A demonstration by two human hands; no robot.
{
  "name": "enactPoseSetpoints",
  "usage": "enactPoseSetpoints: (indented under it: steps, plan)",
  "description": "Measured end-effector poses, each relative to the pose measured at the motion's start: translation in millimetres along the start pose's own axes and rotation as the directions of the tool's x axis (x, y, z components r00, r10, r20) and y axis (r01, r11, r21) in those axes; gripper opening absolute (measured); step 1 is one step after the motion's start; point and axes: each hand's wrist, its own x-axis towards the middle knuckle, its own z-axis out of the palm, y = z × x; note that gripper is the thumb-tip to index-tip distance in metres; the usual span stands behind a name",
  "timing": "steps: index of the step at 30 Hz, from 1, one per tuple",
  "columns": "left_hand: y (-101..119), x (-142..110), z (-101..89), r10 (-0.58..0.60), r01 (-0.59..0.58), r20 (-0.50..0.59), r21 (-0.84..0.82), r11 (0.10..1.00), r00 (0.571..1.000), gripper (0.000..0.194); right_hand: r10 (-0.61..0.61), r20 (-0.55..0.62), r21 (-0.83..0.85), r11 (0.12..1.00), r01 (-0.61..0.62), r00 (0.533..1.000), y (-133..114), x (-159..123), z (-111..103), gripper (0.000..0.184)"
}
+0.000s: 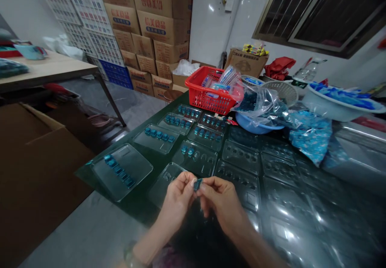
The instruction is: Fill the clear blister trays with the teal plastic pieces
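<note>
A small blue translucent piece (198,184) is pinched between the fingertips of my left hand (177,191) and my right hand (221,201). Clear plastic blister trays lie in rows on a dark green mat (150,215). Just under my left hand is a tray (164,183) with no blue pieces visible in it. To its left, a tray (122,170) holds a row of blue pieces. Further trays (194,158) hold a few more, while those on the right (241,155) show unfilled cavities.
Behind the trays stand a red plastic basket (208,93) of packets and a blue bowl (250,125) under a clear plastic bag. A white basin (337,107) holds blue packets. Stacked cardboard cartons (153,31) rise at the back, and a large cardboard box (39,171) sits low on the left.
</note>
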Motion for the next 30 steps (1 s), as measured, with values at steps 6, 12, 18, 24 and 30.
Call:
enactPoseSetpoints:
  steps: [6,12,18,24,30]
  plan:
    - [1,-1,2.8,0.017,-0.017,0.002,0.015,1.0,1.0,0.022,0.032,-0.008,0.033,0.999,-0.032,0.999,-1,3,0,0.019]
    - [-1,-1,1.5,0.05,-0.052,0.022,0.104,0.993,0.999,0.015,0.091,-0.003,0.069,0.994,-0.091,0.996,0,6,0,0.02]
    - [-2,0,-0.1,0.113,-0.109,-0.015,0.173,0.979,0.993,0.013,0.077,0.001,0.048,0.996,-0.077,0.997,1,7,1,0.021]
    - [2,0,3.2,0.111,-0.102,-0.037,0.19,0.976,0.993,0.014,0.031,-0.033,-0.01,0.999,-0.032,0.999,0,9,3,0.017]
    - [3,-1,3.4,0.134,-0.119,-0.033,0.281,0.952,0.99,0.014,0.0,-0.117,-0.162,0.987,-0.019,0.993,2,13,2,0.01]
